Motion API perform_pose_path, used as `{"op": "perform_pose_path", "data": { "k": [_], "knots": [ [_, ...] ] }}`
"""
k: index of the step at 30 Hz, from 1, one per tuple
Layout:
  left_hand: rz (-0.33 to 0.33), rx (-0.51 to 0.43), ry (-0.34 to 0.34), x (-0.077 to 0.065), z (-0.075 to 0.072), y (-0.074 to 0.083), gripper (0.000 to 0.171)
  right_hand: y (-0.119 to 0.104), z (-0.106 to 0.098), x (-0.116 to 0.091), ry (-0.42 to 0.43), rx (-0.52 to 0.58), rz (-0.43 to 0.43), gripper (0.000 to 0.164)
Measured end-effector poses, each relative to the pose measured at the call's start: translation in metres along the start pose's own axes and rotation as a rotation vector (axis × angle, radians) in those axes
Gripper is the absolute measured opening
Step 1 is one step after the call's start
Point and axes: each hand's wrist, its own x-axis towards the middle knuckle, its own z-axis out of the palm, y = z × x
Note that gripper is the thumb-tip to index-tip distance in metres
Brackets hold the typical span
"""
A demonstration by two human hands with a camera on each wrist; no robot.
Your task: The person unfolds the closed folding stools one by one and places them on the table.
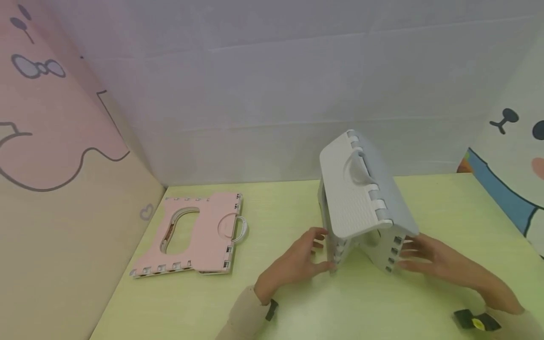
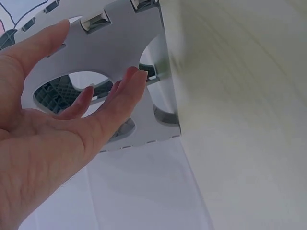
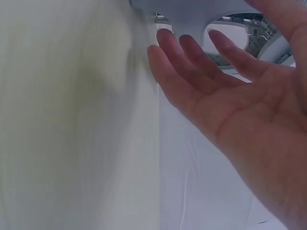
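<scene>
White step stool (image 1: 346, 203) stands half-folded on the desk (image 1: 280, 212), right of centre, peaked up like a little roof. Left hand (image 1: 295, 259) and right hand (image 1: 442, 262) are on either side of its legs (image 1: 382, 250), fingers loosely spread and not gripping anything; can't tell if the tips actually touch. Over to the left, a pink stool (image 1: 208, 241) lies folded flat, handle (image 1: 245, 229) sticking out. Behind it all: a pale, creased backdrop (image 1: 276, 94).

No readable text, no legible labels, brands, numbers or signs
</scene>
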Motion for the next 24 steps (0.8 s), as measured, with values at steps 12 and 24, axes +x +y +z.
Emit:
{"op": "perform_pose_path", "data": {
  "k": [12,24],
  "knots": [
    [0.061,-0.013,0.164,0.001,-0.006,0.005,0.052,-0.005,-0.010,0.003,0.224,-0.155,-0.078,0.039],
    [0.128,0.030,0.316,0.004,-0.011,0.010,0.041,-0.001,-0.014,0.008,0.356,-0.230,-0.158,0.033]
  ]
}}
